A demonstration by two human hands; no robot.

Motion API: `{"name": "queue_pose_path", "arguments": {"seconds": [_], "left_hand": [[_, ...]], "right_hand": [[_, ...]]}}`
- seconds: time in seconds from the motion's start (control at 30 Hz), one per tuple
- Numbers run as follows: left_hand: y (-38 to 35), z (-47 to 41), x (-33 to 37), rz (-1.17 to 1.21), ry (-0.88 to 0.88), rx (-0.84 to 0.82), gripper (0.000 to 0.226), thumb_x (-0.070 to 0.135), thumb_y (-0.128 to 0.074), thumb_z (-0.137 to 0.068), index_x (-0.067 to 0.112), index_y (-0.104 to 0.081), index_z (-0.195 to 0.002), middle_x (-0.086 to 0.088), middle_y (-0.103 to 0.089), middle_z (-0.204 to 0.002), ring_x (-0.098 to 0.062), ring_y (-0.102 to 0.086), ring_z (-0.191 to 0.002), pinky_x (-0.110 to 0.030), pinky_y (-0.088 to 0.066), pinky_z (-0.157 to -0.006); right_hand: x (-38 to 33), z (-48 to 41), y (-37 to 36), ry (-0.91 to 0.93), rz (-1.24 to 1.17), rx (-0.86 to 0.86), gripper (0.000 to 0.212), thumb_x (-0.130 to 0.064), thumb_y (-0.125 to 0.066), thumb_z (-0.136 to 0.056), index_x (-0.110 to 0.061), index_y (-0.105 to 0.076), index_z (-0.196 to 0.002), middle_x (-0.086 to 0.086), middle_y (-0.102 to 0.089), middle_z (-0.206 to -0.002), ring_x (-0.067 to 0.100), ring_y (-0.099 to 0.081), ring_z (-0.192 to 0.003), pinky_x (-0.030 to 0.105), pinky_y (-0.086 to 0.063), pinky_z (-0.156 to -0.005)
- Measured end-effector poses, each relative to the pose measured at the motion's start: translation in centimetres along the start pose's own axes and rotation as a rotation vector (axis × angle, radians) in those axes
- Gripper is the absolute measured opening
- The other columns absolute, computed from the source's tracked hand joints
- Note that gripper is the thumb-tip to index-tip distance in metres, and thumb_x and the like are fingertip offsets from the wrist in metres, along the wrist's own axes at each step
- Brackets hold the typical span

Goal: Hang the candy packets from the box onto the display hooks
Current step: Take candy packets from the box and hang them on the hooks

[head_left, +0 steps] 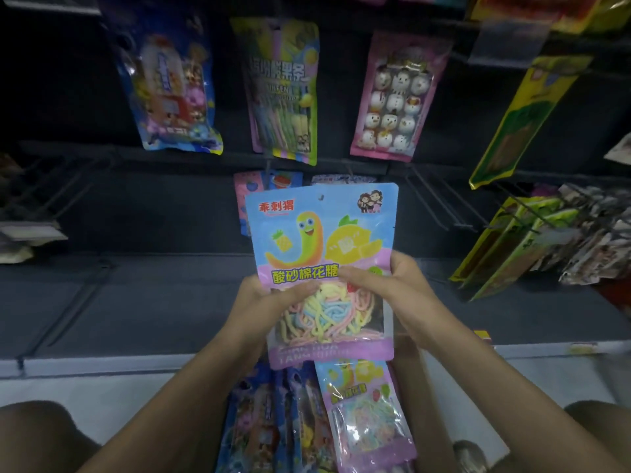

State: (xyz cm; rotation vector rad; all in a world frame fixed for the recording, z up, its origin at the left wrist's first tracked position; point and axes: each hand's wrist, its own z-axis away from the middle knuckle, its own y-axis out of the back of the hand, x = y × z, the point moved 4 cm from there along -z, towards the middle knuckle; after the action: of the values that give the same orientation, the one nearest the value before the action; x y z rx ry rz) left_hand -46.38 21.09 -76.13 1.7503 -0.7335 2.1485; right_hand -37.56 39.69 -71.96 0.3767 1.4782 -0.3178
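Pretty clearly a shop, candy aisle: there's a dark display wall with rows of wire hooks sticking out. Hanging off them are a blue cartoon packet, a striped-sticks packet and a pink marshmallow packet. A clear plastic tag holder sits at the wall's top right corner, and a bunch of identical green-and-yellow packets is stacked on hooks along the right edge.

There is only one view, from the person's head. It looks forward and down, very near to the held candy packet at the centre. Above this packet it faces the dark display wall; below it, more packets lie close to the lens.
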Motion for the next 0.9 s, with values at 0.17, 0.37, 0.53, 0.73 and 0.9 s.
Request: {"name": "queue_pose_path", "arguments": {"seconds": [0.17, 0.37, 0.53, 0.73, 0.9], "left_hand": [[1.0, 0.7, 3.0, 0.044, -0.085, 0.028, 0.024, 0.003, -0.081, -0.085, 0.001, -0.077, -0.109, -0.016, -0.08, -0.103, -0.035, -0.079, -0.095, -0.039, -0.065, -0.075], [1.8, 0.9, 7.5, 0.039, -0.177, 0.007, 0.036, 0.017, -0.083, -0.083, 0.004, -0.075, -0.116, -0.016, -0.079, -0.111, -0.038, -0.076, -0.104, -0.05, -0.06, -0.093], [3.0, 0.9, 14.8, 0.041, -0.34, 0.089, 0.032, 0.029, -0.07, -0.096, 0.006, -0.075, -0.118, -0.014, -0.079, -0.112, -0.035, -0.077, -0.104, -0.051, -0.06, -0.096], [3.5, 0.5, 23.0, 0.043, -0.47, 0.126, 0.028, 0.025, -0.069, -0.099, 0.005, -0.076, -0.117, -0.013, -0.079, -0.113, -0.034, -0.076, -0.107, -0.054, -0.055, -0.104], [3.6, -0.2, 27.4, 0.106, -0.509, 0.159, 0.03, 0.021, -0.071, -0.098, -0.001, -0.074, -0.118, -0.016, -0.079, -0.113, -0.037, -0.075, -0.108, -0.057, -0.056, -0.104]], "right_hand": [[-5.1, -0.9, -1.5, 0.087, -0.019, -0.044, 0.031, -0.012, -0.079, -0.088, -0.006, -0.073, -0.117, 0.01, -0.08, -0.11, 0.03, -0.078, -0.102, 0.041, -0.064, -0.089], [-10.0, -2.0, -2.9, 0.15, -0.024, -0.027, 0.021, -0.014, -0.078, -0.091, -0.01, -0.076, -0.112, 0.006, -0.081, -0.106, 0.027, -0.078, -0.101, 0.035, -0.064, -0.082], [-14.5, -2.8, -3.6, 0.206, -0.06, -0.1, 0.035, -0.019, -0.079, -0.084, -0.006, -0.074, -0.116, 0.011, -0.08, -0.112, 0.031, -0.076, -0.108, 0.049, -0.057, -0.102], [-19.8, -3.8, -4.0, 0.271, -0.022, -0.129, 0.04, -0.024, -0.082, -0.084, -0.005, -0.073, -0.118, 0.013, -0.079, -0.115, 0.036, -0.073, -0.114, 0.057, -0.051, -0.109], [-24.2, -4.5, -5.2, 0.351, 0.003, -0.13, 0.029, -0.019, -0.082, -0.087, -0.01, -0.077, -0.114, 0.007, -0.08, -0.111, 0.029, -0.077, -0.107, 0.05, -0.056, -0.103]]}}
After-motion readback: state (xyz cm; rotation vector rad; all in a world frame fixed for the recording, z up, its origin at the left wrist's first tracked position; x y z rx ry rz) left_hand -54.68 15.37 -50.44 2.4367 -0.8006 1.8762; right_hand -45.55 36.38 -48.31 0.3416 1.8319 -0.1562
